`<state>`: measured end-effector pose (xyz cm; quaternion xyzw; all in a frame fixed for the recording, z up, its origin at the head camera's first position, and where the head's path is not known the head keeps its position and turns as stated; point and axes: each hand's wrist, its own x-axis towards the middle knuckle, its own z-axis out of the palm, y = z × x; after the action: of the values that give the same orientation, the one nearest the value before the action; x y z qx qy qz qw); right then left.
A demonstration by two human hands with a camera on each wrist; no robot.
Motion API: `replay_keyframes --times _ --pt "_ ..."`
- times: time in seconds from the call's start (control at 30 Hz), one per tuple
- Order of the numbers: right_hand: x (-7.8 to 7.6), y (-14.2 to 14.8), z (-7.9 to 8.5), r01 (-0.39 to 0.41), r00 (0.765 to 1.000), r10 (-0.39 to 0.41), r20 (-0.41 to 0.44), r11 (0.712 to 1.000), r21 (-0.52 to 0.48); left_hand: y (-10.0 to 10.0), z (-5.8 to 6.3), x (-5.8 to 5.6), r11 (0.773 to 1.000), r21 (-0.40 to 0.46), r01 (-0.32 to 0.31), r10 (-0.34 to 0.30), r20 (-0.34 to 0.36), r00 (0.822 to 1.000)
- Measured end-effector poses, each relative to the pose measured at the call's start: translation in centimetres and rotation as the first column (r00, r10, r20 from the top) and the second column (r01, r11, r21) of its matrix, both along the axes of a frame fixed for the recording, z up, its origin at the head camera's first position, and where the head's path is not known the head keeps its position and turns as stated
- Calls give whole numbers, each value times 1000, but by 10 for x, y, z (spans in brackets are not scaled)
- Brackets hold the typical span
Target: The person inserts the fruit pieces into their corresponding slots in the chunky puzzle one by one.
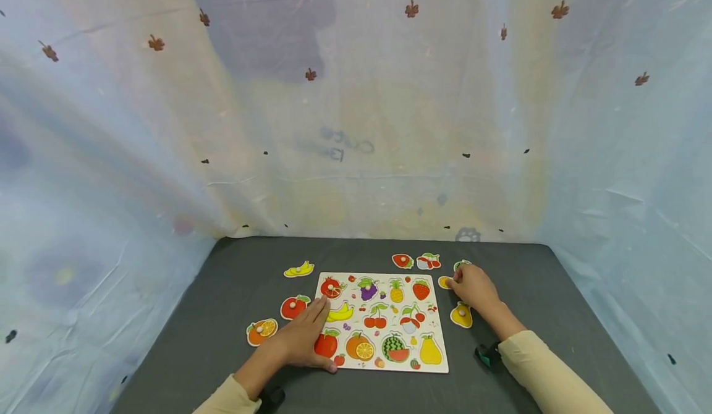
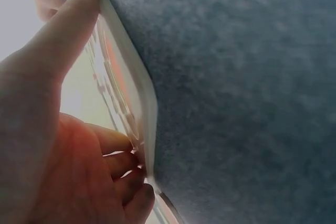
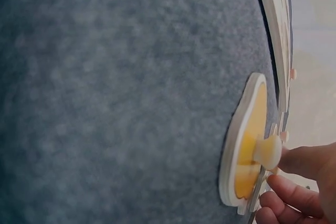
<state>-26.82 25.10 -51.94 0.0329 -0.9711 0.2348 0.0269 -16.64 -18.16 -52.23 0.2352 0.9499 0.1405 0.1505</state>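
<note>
A white wooden fruit puzzle board (image 1: 384, 327) lies on the dark table. My left hand (image 1: 305, 337) rests over its left edge, fingers extended and thumb at the near corner; the left wrist view shows the fingertips along the board's rim (image 2: 140, 85). Beyond the board's right side, my right hand (image 1: 473, 287) pinches a small yellow puzzle piece (image 1: 444, 282), partly covered by the fingers. A yellow pear piece (image 1: 461, 315) with a knob lies just nearer than this hand, and looms large in the right wrist view (image 3: 252, 145). A green-rimmed piece (image 1: 460, 264) is half hidden behind the hand.
Left of the board lie a banana piece (image 1: 299, 269), a tomato-like red piece (image 1: 294, 307) and an orange piece (image 1: 261, 332). A strawberry piece (image 1: 403, 261) and a cherry piece (image 1: 428, 261) lie behind it. Patterned sheeting (image 1: 356, 123) surrounds the table.
</note>
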Motion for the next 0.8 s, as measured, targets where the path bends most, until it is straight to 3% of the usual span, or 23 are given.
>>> replay_keyframes --times 0.2,0.43,0.8 --pt "-1 -1 1 9 1000 -9 0 1000 -15 2 2 0 1000 -3 -7 7 9 1000" --pt "-1 -6 3 14 997 -17 -69 999 -43 2 1 1 1000 3 -5 5 5 1000" --pt "-3 -21 -2 -73 996 69 -64 995 -63 3 0 -1 1000 -25 -3 3 2 1000"
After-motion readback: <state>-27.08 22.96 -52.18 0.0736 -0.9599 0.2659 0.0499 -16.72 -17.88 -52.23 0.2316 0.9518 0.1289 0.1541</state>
